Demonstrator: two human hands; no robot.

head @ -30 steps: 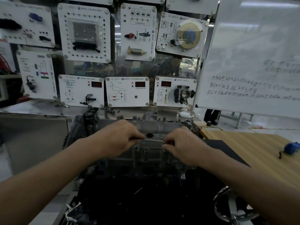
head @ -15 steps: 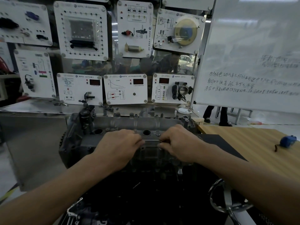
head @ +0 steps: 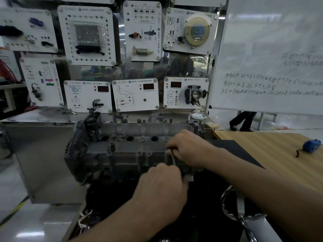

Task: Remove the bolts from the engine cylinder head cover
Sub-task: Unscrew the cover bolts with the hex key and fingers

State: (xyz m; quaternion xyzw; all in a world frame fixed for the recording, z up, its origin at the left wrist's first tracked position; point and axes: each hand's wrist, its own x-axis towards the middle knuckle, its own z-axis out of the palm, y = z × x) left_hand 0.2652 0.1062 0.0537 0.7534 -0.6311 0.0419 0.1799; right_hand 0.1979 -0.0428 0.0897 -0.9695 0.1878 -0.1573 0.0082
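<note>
The grey metal cylinder head cover (head: 125,145) sits on top of the engine in the middle of the view, with three round plug holes along its top and small bolts (head: 139,153) along its front edge. A thin metal wrench (head: 173,158) runs between my two hands at the cover's right front part. My right hand (head: 190,149) grips the wrench's upper end over the cover. My left hand (head: 162,187) grips its lower end in front of the engine. The wrench tip and the bolt under it are hidden by my fingers.
Behind the engine stands a wall of white demo panels (head: 134,95) on a steel bench. A whiteboard (head: 269,55) leans at the right. A wooden table (head: 279,154) with a black mat (head: 234,151) and a blue tape measure (head: 311,145) lies right. A chrome handle (head: 243,215) sticks up at the lower right.
Both hands moved right along the cover. The wrench swung from lying level between them to near upright; my left hand dropped down in front of the engine.
</note>
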